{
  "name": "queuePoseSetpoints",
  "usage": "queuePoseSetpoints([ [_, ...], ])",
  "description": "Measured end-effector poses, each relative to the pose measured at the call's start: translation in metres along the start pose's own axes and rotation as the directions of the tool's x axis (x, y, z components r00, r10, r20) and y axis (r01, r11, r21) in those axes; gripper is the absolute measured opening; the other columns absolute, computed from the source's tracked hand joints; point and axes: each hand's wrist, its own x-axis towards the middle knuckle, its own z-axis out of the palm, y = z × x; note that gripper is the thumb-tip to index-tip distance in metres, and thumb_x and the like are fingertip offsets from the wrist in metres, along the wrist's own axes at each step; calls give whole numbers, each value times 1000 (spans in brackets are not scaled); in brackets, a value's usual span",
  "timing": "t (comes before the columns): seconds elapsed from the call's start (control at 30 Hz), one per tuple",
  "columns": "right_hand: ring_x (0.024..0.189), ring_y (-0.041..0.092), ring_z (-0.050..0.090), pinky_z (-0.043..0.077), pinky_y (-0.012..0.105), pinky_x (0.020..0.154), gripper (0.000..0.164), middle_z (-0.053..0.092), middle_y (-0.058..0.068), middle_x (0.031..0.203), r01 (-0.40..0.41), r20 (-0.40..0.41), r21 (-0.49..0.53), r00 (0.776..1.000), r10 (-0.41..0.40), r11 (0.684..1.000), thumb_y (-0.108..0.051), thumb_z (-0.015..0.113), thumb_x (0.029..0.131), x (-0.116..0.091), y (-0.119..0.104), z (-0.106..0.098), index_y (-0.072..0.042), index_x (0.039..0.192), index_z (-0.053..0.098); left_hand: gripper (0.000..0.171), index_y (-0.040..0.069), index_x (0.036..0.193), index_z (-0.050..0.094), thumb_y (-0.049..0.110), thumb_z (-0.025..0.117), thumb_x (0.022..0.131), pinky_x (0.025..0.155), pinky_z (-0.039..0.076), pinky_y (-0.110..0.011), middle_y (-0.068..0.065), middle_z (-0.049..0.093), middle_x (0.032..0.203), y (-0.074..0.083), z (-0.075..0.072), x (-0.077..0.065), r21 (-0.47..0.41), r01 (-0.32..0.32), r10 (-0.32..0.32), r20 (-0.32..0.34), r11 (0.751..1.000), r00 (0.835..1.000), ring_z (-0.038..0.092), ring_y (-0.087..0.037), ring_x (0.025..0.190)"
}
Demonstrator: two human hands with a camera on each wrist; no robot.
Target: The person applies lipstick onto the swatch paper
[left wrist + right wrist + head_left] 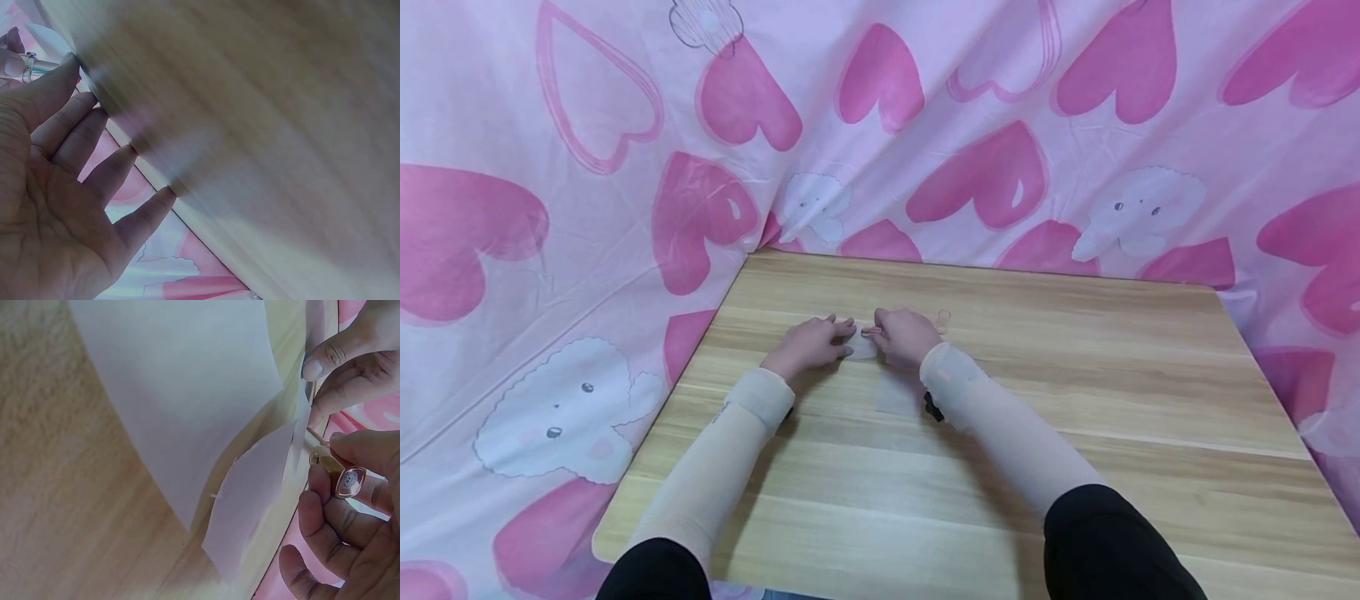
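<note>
My right hand (906, 335) grips a small rose-gold metal tool (350, 482) with a shiny rounded-square end; I cannot tell its kind. In the head view its narrow end points left, toward my left hand (812, 343). A small white paper piece (861, 346) lies between the two hands. The left fingers are spread and nearly straight, fingertips at the tabletop in the left wrist view and the thumb right at the paper's edge. Below the right hand lies a larger white sheet (898, 396). A narrow paper strip (250, 494) with a curved edge shows beside it.
A small pinkish, see-through rounded piece (943, 321) lies just right of the right hand. The wooden table (1075, 400) meets a pink heart-patterned curtain (977, 179) at its back and left edges.
</note>
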Motion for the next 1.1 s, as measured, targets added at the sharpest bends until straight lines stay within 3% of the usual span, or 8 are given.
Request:
queuePoseSetpoints([
  [1.1, 62, 14, 55, 45, 29, 57, 15, 62, -2, 72, 49, 38, 6, 998, -50, 999, -34, 57, 95, -7, -5, -6, -19, 94, 59, 51, 29, 141, 49, 42, 60, 93, 109, 36, -59, 3, 38, 154, 0, -2, 2, -10, 10, -9, 18, 1000, 1000, 37, -33, 142],
])
